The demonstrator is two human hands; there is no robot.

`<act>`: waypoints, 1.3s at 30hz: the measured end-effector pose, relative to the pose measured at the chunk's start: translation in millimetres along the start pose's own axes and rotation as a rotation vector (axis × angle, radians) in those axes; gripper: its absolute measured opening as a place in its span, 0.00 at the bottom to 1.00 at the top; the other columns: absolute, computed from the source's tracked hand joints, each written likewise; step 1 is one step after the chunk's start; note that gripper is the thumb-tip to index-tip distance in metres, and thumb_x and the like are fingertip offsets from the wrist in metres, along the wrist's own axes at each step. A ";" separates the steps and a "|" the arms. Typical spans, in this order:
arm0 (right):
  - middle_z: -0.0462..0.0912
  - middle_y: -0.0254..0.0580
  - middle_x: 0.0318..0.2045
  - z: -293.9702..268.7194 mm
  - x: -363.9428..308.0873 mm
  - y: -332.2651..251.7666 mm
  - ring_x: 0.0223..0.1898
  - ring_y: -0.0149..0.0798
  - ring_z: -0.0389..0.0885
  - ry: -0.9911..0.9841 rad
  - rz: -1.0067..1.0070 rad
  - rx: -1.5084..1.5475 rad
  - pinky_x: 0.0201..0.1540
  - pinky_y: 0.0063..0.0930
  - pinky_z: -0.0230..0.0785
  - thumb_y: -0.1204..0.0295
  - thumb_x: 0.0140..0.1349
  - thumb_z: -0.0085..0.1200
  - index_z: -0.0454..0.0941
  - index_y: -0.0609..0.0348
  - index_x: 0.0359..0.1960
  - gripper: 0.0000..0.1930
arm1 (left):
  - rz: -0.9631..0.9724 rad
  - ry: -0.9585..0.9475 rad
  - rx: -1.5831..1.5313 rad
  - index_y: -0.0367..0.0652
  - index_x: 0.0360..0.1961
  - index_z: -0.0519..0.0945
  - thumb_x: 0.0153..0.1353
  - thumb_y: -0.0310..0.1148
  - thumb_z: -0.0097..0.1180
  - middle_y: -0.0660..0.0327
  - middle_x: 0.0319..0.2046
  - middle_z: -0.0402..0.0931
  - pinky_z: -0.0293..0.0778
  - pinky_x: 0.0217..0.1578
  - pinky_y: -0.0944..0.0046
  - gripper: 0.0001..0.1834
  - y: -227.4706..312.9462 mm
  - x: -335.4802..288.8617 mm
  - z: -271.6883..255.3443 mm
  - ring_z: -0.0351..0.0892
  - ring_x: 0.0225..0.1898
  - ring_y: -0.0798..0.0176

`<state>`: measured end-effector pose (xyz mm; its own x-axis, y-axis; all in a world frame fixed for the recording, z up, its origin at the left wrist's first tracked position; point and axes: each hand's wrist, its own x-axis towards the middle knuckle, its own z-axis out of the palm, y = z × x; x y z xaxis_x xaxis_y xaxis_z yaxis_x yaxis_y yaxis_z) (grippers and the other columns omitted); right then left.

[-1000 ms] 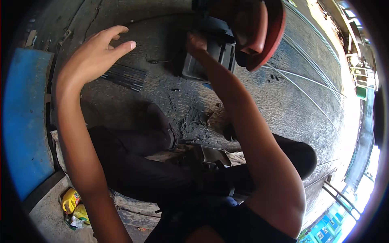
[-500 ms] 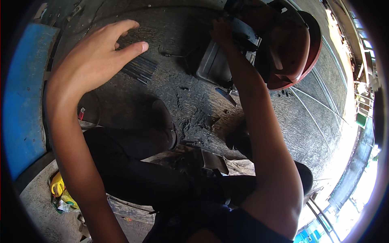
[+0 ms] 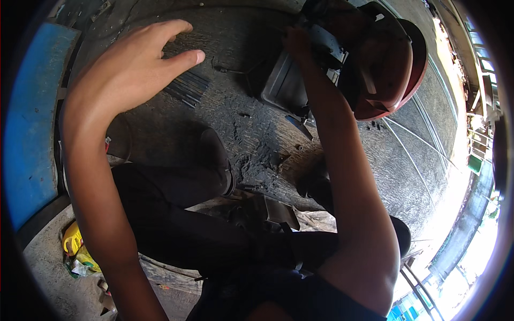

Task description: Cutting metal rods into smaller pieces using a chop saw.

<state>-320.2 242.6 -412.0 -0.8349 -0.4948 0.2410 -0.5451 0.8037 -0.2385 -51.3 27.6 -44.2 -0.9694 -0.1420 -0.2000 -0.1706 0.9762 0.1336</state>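
Note:
My left hand (image 3: 142, 61) hovers at the left over a bundle of dark metal rods (image 3: 187, 88) lying on the ground. Its thumb stands apart from the bent fingers, and no object shows between them. My right hand (image 3: 298, 44) reaches out to the far side of a cut-off saw with a dull red blade guard (image 3: 388, 75) and a grey metal base (image 3: 281, 83). Its fingers curl down in shadow at the edge of the base; what they grip there is hard to make out.
A blue panel (image 3: 35, 117) stands at the left. Long thin bars (image 3: 423, 120) lie on the ground beyond the saw. Near my boot (image 3: 217, 160) are dark grit and small scraps. Yellow packaging (image 3: 72, 239) lies at lower left.
The view has shifted slightly. My left hand keeps its opened shape above the rods, and my right hand stays at the saw, its fingers a little more curled in.

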 end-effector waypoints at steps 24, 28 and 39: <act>0.79 0.54 0.36 -4.4 -0.2 -11.1 0.41 0.59 0.78 0.227 -0.013 0.029 0.46 0.50 0.72 0.63 0.49 0.62 0.79 0.60 0.36 0.16 | -0.014 0.003 0.020 0.49 0.62 0.73 0.63 0.54 0.55 0.48 0.55 0.74 0.75 0.49 0.55 0.31 0.4 0.9 7.4 0.78 0.50 0.54; 0.82 0.56 0.36 -30.8 -43.7 -33.7 0.41 0.56 0.82 0.585 -0.220 0.092 0.44 0.44 0.75 0.65 0.53 0.61 0.80 0.63 0.40 0.16 | 0.053 -0.040 -0.066 0.48 0.61 0.73 0.61 0.56 0.56 0.49 0.55 0.74 0.76 0.48 0.54 0.32 24.4 15.8 4.5 0.78 0.51 0.54; 0.84 0.48 0.26 -311.0 -211.9 -92.4 0.31 0.42 0.86 0.149 0.415 0.653 0.38 0.36 0.77 0.67 0.56 0.62 0.83 0.64 0.33 0.11 | 0.235 0.056 0.025 0.39 0.56 0.75 0.63 0.49 0.54 0.50 0.54 0.76 0.71 0.54 0.56 0.28 125.5 -17.4 -40.3 0.77 0.55 0.50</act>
<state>-69.4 376.0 -148.5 -0.9862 -0.1100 0.1237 -0.1636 0.5333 -0.8299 -62.9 146.0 15.2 -0.9904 0.0811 -0.1119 0.0644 0.9872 0.1459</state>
